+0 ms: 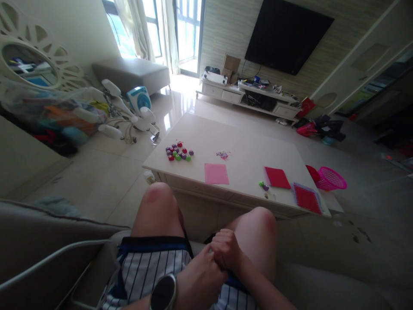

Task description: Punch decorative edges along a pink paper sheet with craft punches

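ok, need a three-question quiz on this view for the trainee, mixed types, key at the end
1. Do the person's bare left hand and right hand touch or stay apart?
2. True or false: the flat, light-pink square sheet lies on the floor.
3. On the white rectangular table, what is nearest to the picture's left edge?
A) the dark-red square sheet bordered in lilac
B) the cluster of small rounded red, purple and green pieces
C) the scatter of tiny multicoloured bits

Key:
1. They touch, held together over the lap.
2. False; it lies on the table.
3. B
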Available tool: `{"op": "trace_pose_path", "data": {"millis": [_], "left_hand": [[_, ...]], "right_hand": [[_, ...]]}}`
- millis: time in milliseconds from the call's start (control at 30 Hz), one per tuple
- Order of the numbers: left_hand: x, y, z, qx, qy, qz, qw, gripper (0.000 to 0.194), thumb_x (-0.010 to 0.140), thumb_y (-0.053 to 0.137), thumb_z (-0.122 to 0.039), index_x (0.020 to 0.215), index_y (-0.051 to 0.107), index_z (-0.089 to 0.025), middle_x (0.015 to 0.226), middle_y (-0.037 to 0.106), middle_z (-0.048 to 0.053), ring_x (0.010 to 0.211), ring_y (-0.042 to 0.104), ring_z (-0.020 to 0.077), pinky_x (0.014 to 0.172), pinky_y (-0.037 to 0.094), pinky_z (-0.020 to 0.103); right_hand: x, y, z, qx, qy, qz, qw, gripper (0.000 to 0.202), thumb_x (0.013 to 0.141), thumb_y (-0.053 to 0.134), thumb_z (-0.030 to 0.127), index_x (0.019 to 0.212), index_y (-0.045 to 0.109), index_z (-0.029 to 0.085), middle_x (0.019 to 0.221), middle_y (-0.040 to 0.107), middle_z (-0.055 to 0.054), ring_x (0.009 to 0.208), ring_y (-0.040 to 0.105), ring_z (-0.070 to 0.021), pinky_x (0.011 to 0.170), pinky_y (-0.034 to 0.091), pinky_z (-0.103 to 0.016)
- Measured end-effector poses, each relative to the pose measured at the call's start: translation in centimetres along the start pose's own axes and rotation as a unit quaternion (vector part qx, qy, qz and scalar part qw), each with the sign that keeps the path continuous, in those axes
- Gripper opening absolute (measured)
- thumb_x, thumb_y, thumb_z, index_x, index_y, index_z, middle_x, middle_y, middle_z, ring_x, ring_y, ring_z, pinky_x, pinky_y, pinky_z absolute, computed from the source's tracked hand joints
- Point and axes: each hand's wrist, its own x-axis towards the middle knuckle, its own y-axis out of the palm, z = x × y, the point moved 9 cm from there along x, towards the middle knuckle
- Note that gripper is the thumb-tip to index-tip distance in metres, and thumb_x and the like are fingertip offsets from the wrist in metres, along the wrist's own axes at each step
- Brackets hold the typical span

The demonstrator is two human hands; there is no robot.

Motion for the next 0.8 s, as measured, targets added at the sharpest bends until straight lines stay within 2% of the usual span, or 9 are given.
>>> {"op": "trace_pose_path", "data": {"millis": [100,233,300,367,467,567,633,733,800], "left_hand": [[0.0,0.1,0.5,0.023,-0.017,0.029,0.999,0.015,0.086,0.06,-0.015,0.089,0.074,-0.019,0.092,0.074,0.008,0.099,0.065,0.0243,0.104,0.047,0.045],[-0.5,0.6,1.7,0.038,-0.034,0.051,0.997,0.016,0.091,0.057,-0.016,0.094,0.072,-0.02,0.102,0.075,0.007,0.105,0.066,0.0223,0.102,0.049,0.041],[-0.6,0.4,2.6,0.032,-0.048,0.041,0.997,0.014,0.092,0.057,-0.018,0.096,0.071,-0.019,0.106,0.075,0.007,0.104,0.067,0.0223,0.096,0.051,0.039],[-0.7,-0.3,4.1,0.029,-0.079,0.029,0.996,0.013,0.092,0.057,-0.017,0.09,0.069,-0.018,0.098,0.074,0.006,0.091,0.069,0.0203,0.084,0.051,0.034],[-0.9,-3.2,7.4,0.034,-0.174,-0.062,0.982,0.019,0.095,0.049,-0.016,0.085,0.066,-0.018,0.089,0.071,0.005,0.077,0.064,0.0164,0.073,0.048,0.029],[-1.4,-5.8,9.6,0.033,-0.24,-0.161,0.957,0.025,0.102,0.043,-0.025,0.093,0.066,-0.017,0.096,0.07,0.006,0.087,0.063,0.0175,0.077,0.046,0.028],[-0.7,-4.9,9.7,0.011,-0.22,-0.132,0.966,0.035,0.105,0.041,-0.033,0.088,0.068,-0.017,0.091,0.07,0.006,0.086,0.063,0.0178,0.078,0.046,0.028],[0.4,-1.7,8.7,-0.027,-0.137,-0.054,0.989,0.05,0.107,0.035,-0.039,0.081,0.072,-0.018,0.077,0.071,0.005,0.072,0.063,0.016,0.071,0.044,0.027],[0.7,-0.5,8.3,-0.017,-0.076,-0.064,0.995,0.051,0.107,0.032,-0.036,0.084,0.073,-0.019,0.075,0.071,0.004,0.069,0.063,0.0151,0.071,0.044,0.026]], "right_hand": [[0.7,-0.1,-0.1,0.017,0.006,0.023,1.0,0.048,0.101,0.028,0.025,0.057,0.047,0.02,0.053,0.047,0.0,0.052,0.036,-0.0124,0.059,0.022,-0.033],[1.2,0.5,-1.6,0.044,0.101,0.073,0.991,0.047,0.105,0.027,0.027,0.064,0.049,0.019,0.061,0.052,-0.001,0.059,0.044,-0.0129,0.062,0.027,-0.031],[1.2,0.1,-2.3,0.052,0.148,0.072,0.985,0.046,0.106,0.029,0.029,0.067,0.051,0.019,0.066,0.054,-0.002,0.064,0.048,-0.0137,0.064,0.03,-0.03],[1.2,-0.7,-2.8,0.049,0.188,0.069,0.979,0.042,0.106,0.032,0.029,0.071,0.053,0.019,0.071,0.056,-0.003,0.07,0.05,-0.0149,0.066,0.033,-0.029],[1.4,-1.1,-2.1,0.033,0.207,0.122,0.97,0.032,0.104,0.039,0.024,0.078,0.057,0.018,0.08,0.062,-0.004,0.077,0.055,-0.0164,0.071,0.038,-0.03],[1.7,-0.4,0.7,0.023,0.149,0.214,0.965,0.012,0.096,0.055,0.023,0.091,0.065,0.018,0.103,0.07,-0.007,0.101,0.061,-0.021,0.085,0.042,-0.033],[1.8,0.4,2.8,0.017,0.103,0.257,0.961,0.012,0.091,0.062,0.025,0.1,0.068,0.019,0.114,0.072,-0.009,0.113,0.06,-0.026,0.095,0.042,-0.038],[1.4,2.0,4.4,-0.007,0.09,0.299,0.95,0.022,0.085,0.068,0.028,0.104,0.072,0.019,0.114,0.074,-0.011,0.111,0.063,-0.0318,0.097,0.043,-0.044],[1.1,3.3,4.7,-0.039,0.106,0.316,0.942,0.026,0.08,0.07,0.025,0.106,0.074,0.018,0.113,0.075,-0.013,0.106,0.065,-0.0345,0.096,0.044,-0.047]]}}
